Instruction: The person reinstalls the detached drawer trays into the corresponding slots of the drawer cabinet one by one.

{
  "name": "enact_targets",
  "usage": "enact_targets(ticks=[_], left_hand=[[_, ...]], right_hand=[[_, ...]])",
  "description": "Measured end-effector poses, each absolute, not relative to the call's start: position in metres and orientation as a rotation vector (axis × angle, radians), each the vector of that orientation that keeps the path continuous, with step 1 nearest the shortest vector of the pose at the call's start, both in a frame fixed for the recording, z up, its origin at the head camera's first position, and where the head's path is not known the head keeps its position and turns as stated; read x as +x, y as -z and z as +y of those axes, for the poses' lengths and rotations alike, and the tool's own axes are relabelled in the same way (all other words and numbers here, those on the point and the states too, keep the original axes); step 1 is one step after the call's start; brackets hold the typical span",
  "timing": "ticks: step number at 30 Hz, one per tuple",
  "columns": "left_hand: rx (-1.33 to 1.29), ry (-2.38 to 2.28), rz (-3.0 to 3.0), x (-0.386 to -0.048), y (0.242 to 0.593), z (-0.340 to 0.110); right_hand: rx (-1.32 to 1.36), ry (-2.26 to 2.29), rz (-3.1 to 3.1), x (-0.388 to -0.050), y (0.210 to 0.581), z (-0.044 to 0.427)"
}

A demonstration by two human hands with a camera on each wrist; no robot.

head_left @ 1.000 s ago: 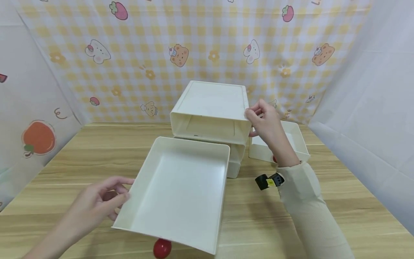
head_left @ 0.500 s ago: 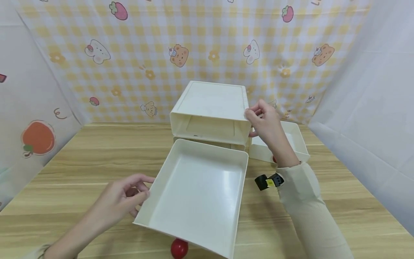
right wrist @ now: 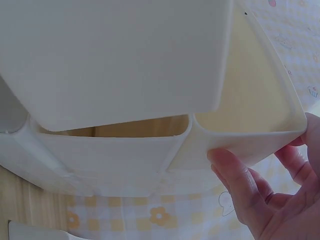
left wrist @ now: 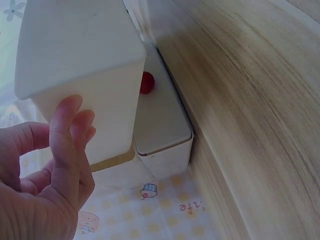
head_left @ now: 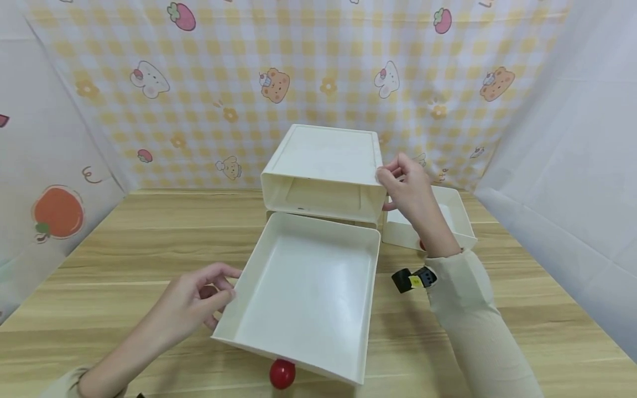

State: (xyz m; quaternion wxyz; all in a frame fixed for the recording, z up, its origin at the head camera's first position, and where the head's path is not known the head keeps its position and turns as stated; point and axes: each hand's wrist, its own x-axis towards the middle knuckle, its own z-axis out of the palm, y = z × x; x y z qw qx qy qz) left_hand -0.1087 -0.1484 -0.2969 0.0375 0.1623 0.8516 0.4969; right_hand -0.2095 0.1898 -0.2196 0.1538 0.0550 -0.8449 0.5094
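Observation:
My left hand [head_left: 191, 304] holds a white drawer [head_left: 306, 293] by its left side wall, and the drawer hangs tilted before the drawer cabinet. A round red knob [head_left: 282, 374] shows at the drawer's front edge. In the left wrist view the left hand's fingers [left wrist: 65, 130] lie against the drawer's outer wall. My right hand [head_left: 408, 185] grips the right front corner of the cream stacked cabinet [head_left: 325, 152], thumb outside. The cabinet's top compartment stands open and bare inside. The right wrist view shows a second open compartment [right wrist: 140, 129], partly hidden by the drawer.
Another white drawer [head_left: 455, 213] lies on the wooden table [head_left: 174, 232] to the right of the cabinet, a bit of red [head_left: 422, 244] showing on it. A beige front [left wrist: 162, 115] with a red knob sits low in the cabinet. A patterned cloth [head_left: 318, 50] hangs behind.
My left hand has moved the drawer rightward in front of the cabinet, over its lower part, then slightly up. The right hand has kept its grip on the cabinet corner.

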Motion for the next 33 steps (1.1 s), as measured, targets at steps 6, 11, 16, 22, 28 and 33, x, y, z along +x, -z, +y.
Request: enact_targets(ticks=[6,11,16,22,28,33], left_hand=[[0.45,-1.523,2.633,-0.11,0.297,-0.148],[0.452,-1.553,2.589,-0.111,0.296,-0.146],[0.418,-1.553,2.551,-0.113,0.293,-0.143],[0.4,-1.569,2.515,-0.115,0.292,-0.14],[0.402,-1.56,2.526,-0.116,0.29,-0.139],[0.41,-1.542,2.526,-0.119,0.286,-0.138]], right_hand=[[0.16,-1.46,-2.427,-0.209,0.22,0.19],[0.16,-1.467,-2.426,-0.208,0.22,0.19],[0.155,-1.462,-2.426,-0.209,0.22,0.189],[0.152,-1.459,-2.427,-0.208,0.219,0.19],[0.149,-1.452,-2.432,-0.209,0.219,0.19],[0.15,-1.442,-2.436,-0.209,0.219,0.19]])
